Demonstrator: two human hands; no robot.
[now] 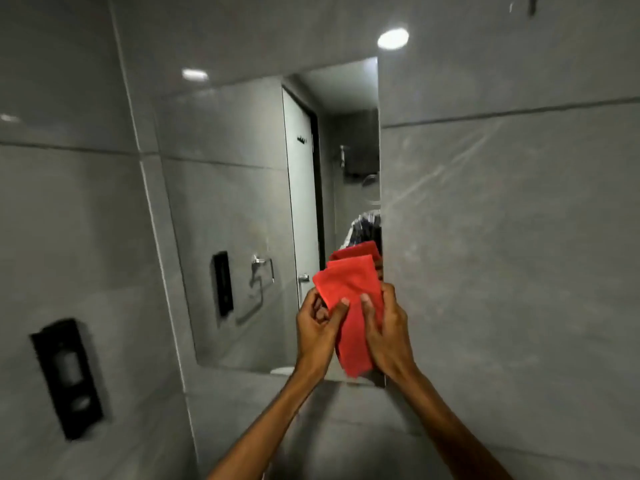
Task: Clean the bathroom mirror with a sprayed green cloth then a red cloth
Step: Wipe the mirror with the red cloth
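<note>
A folded red cloth (349, 306) is held up in front of the lower right corner of the bathroom mirror (242, 220). My left hand (317, 327) pinches its left edge with thumb and fingers. My right hand (388, 336) grips its right side, thumb pressed on the front. The cloth's lower end hangs down between my two hands. Its red reflection shows in the glass just above it. No green cloth is in view.
Grey tiled walls surround the mirror. A black wall-mounted dispenser (67, 377) sits at the lower left. The mirror reflects a white door (301, 202), a towel ring and the dispenser. Ceiling lights glare off the tiles at the top.
</note>
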